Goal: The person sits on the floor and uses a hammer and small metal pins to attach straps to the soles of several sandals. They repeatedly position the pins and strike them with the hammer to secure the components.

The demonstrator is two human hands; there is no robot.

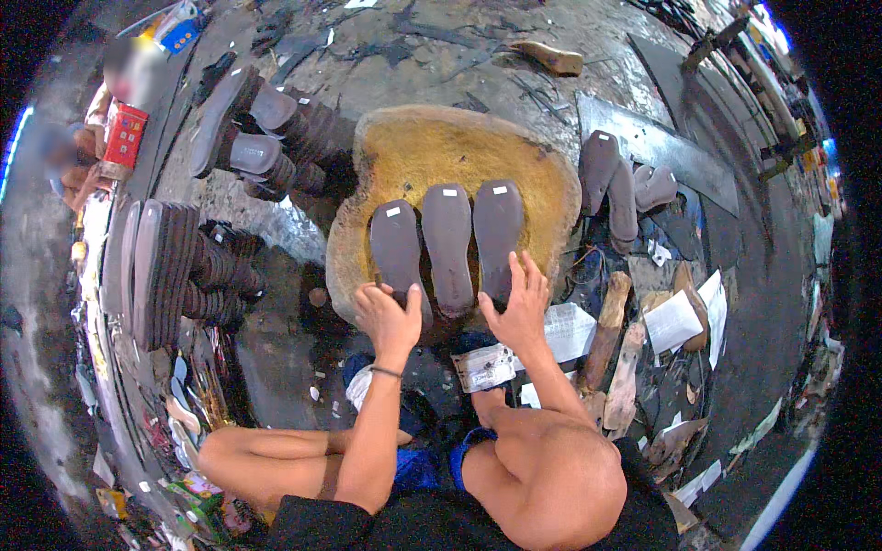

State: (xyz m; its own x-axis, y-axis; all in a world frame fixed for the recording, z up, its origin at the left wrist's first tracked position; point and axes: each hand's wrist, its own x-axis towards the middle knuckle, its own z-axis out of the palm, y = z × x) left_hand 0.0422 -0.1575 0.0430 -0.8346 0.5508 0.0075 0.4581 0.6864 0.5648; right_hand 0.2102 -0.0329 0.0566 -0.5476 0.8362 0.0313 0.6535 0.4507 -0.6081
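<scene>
Three dark grey shoe soles (447, 246) are lying flat before you, side by side on the round wooden block (542, 179), each wearing a small white sticker.
</scene>
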